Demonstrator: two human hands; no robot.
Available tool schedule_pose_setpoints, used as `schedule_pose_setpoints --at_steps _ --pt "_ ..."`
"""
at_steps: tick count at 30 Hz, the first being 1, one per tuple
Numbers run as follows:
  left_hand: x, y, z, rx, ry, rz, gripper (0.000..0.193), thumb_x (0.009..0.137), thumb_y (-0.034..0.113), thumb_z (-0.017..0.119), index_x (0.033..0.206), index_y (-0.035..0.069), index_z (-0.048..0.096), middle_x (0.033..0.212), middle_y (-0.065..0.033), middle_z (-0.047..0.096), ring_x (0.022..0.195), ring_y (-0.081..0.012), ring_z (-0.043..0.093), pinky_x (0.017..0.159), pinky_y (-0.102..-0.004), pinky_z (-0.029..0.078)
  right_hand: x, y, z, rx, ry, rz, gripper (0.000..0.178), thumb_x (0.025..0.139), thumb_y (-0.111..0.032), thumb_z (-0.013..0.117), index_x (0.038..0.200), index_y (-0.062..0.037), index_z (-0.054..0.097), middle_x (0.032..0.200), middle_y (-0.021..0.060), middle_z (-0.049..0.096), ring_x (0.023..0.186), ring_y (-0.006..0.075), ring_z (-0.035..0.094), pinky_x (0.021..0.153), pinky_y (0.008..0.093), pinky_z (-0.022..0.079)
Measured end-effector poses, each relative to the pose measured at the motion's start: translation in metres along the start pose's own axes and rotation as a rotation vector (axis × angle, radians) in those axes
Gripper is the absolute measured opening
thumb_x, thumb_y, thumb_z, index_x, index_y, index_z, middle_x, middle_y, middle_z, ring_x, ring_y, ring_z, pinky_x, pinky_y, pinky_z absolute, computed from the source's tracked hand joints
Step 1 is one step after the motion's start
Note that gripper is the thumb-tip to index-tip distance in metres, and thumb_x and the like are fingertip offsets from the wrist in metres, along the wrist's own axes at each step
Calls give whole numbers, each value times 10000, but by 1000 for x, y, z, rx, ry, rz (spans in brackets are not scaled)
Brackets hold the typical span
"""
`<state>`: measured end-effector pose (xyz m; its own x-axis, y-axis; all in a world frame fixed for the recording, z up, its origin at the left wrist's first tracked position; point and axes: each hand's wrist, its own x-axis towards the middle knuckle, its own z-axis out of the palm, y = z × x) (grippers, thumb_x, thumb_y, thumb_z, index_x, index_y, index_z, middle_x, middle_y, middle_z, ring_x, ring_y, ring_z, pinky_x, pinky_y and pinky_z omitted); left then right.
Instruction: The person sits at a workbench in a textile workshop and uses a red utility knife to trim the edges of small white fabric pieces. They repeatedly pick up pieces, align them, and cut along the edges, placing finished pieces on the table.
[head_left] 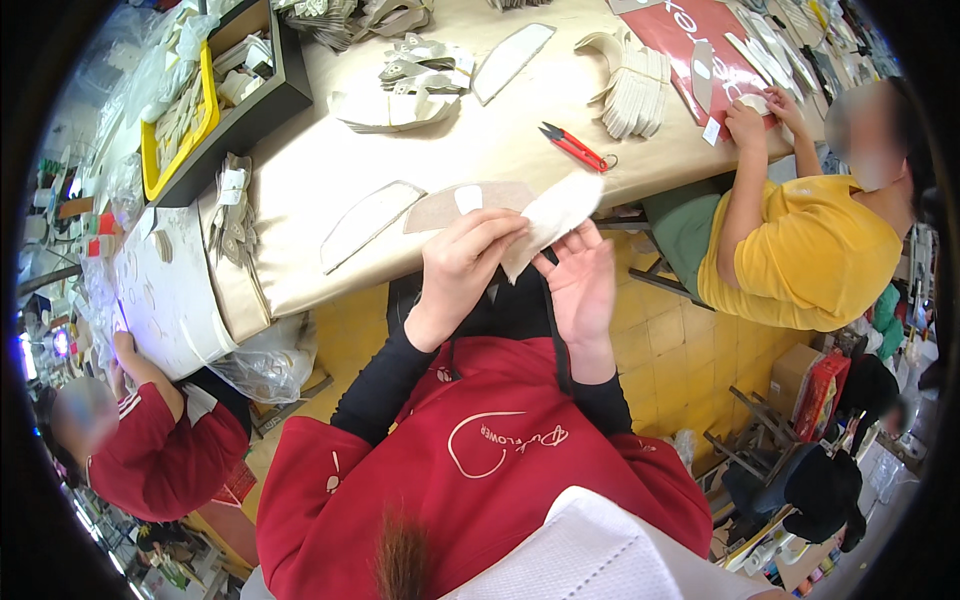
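Note:
A white curved fabric piece (556, 222) is held up over the table's near edge. My left hand (465, 262) pinches its lower left end between thumb and fingers. My right hand (582, 285) has its palm turned up, fingers loosely apart, the fingertips touching or just beside the piece's lower edge. On the table just beyond my left hand lies a beige curved piece (430, 212) with a small white patch (467, 198) on it. Left of that is a pale curved piece with a dark outline (362, 228). Small red thread snips (575, 150) rest farther back.
Bundled fabric pieces (635, 88) and layered stacks (395, 108) stand farther back on the paper-covered table (300, 160). A yellow tray (150, 165) sits in a dark box at left. People work at right, in yellow (820, 250), and at left, in dark red (165, 450).

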<state>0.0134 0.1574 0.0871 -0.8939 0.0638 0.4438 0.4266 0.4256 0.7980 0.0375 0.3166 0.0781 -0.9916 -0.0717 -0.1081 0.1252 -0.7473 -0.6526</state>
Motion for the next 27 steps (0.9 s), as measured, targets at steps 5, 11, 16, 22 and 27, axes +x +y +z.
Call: schedule_pose_setpoints --at_steps 5,11,16,22,27 --pt "-4 0 -1 -23 -91 -47 191 806 -14 740 994 11 726 969 -92 722 837 -213 711 712 -299 564 -4 10 2 -459 79 35 261 958 -69 642 1176 75 634 1066 85 691 956 104 634 845 249 502" --pt "-3 -3 -5 -77 -153 -115 195 813 -17 730 1007 -2 729 991 -97 730 873 -212 720 738 -295 573 -1 8 -1 -508 110 5 213 963 -74 646 1111 73 686 995 67 712 872 68 625 762 220 497" --pt "-4 -3 -3 7 -148 -148 151 841 -39 696 988 -20 725 934 -103 740 823 -146 718 707 -261 570 0 8 -3 -652 116 16 183 959 -77 649 1056 66 708 862 43 709 763 46 596 669 211 475" --pt "-13 -20 -21 -142 67 -428 162 889 -89 586 985 -43 709 813 -96 716 708 -132 691 644 -252 550 -1 -1 -10 -863 20 123 155 930 -78 668 976 64 713 703 21 655 645 24 536 553 213 420" --pt "-20 -54 -74 -136 311 -589 121 931 -22 616 999 -86 693 815 -102 701 716 -128 669 659 -244 533 -8 -5 -23 -830 -75 270 153 922 -84 674 958 58 718 692 8 643 619 30 532 529 215 404"
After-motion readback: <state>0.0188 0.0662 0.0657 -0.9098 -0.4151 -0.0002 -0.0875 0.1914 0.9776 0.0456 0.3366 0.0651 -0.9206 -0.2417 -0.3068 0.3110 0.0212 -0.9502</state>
